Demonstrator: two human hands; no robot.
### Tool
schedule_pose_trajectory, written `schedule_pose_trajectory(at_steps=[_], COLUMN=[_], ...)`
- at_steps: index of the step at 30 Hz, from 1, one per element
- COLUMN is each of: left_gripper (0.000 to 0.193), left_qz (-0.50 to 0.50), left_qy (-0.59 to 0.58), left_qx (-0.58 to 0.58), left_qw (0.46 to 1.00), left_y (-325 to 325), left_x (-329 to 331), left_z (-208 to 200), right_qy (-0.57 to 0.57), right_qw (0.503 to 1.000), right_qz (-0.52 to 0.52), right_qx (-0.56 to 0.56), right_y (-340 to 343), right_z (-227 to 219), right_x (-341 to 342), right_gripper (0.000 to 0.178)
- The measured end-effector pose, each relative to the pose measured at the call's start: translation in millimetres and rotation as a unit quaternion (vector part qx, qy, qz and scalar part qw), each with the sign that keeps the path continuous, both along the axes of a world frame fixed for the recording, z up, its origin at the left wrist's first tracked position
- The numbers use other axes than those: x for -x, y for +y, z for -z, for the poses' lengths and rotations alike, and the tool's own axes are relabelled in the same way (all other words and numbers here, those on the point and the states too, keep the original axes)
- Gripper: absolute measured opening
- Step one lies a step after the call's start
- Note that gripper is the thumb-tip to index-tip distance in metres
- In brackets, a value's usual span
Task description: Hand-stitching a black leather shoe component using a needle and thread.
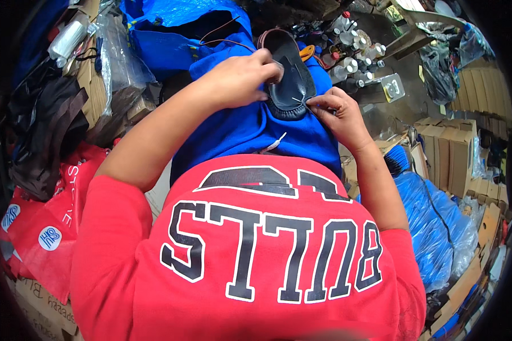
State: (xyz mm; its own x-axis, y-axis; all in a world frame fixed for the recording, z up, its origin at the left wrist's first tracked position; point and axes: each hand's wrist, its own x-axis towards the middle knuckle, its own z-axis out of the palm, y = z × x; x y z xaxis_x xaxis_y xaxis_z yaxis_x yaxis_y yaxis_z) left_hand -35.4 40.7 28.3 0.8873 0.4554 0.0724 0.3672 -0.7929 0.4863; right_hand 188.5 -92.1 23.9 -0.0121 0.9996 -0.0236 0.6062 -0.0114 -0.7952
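A black leather shoe [293, 85] with a gathered toe edge lies on my lap, its toe toward me. My left hand [247, 77] is closed at the shoe's left side, fingers curled over its edge. A thin brown cord [224, 41] runs from beside that hand toward the blue bag. At the right of the toe, my right hand [338, 113] pinches with thumb and forefinger; what lies between the fingertips is too small to make out. A short white strand shows on the shoe near these fingertips. My lap is covered in blue cloth [233, 133].
Beyond my lap sits a blue plastic bag [182, 34]. Several small bottles [352, 51] stand on the floor at the far right. Cardboard boxes [449, 150] and a blue plastic-wrapped bundle [424, 221] are at the right. Red bags [40, 221] and black sheeting [45, 125] lie left.
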Motion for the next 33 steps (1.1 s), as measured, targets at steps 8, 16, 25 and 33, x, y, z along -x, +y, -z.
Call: schedule_pose_trajectory(at_steps=[8,16,25,33], left_gripper=[0.028,0.027,0.018,0.018], left_qz=[-0.171,-0.07,-0.026,-0.028], left_qy=[-0.088,-0.116,-0.163,-0.157], left_qx=[-0.081,-0.052,-0.011,0.005], left_qw=[0.978,0.989,0.986,0.987], left_y=[43,-39,-25,-20], left_x=[56,20,0,0], left_z=[5,15,32,36], right_qy=[-0.162,-0.159,-0.003,0.028], right_qw=[0.983,0.987,0.996,0.991], right_qz=[-0.02,-0.013,-0.066,-0.095], right_qx=[-0.083,-0.035,0.067,0.092], right_y=[-25,-26,4,12], right_z=[0,1,12,8], right_x=[21,19,-17,-20], right_gripper=[0.023,0.031,0.029,0.034])
